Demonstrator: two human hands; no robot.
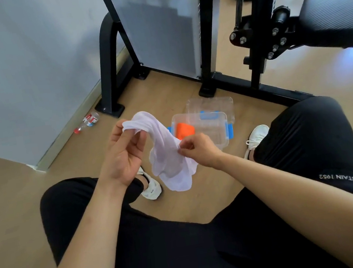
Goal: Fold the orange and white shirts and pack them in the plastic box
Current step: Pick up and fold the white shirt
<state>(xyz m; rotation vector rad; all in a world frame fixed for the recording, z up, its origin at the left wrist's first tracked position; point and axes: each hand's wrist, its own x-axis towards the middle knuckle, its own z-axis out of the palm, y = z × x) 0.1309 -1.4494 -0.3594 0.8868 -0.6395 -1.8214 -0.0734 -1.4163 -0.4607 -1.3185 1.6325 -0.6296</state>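
A small white shirt (166, 156) hangs crumpled in the air between my knees. My left hand (121, 157) pinches its upper edge at the left. My right hand (199, 151) grips its right edge with closed fingers. Behind the shirt, on the wooden floor, stands the clear plastic box (214, 129) with blue latches. A folded orange shirt (184, 130) lies inside it at the left end. The box's clear lid (210, 104) leans just behind it.
A black gym machine frame (207, 74) stands behind the box, and a padded bench seat (335, 16) juts in at the upper right. An empty bottle (88, 122) lies by the wall at the left. My white shoes (150, 188) flank the shirt.
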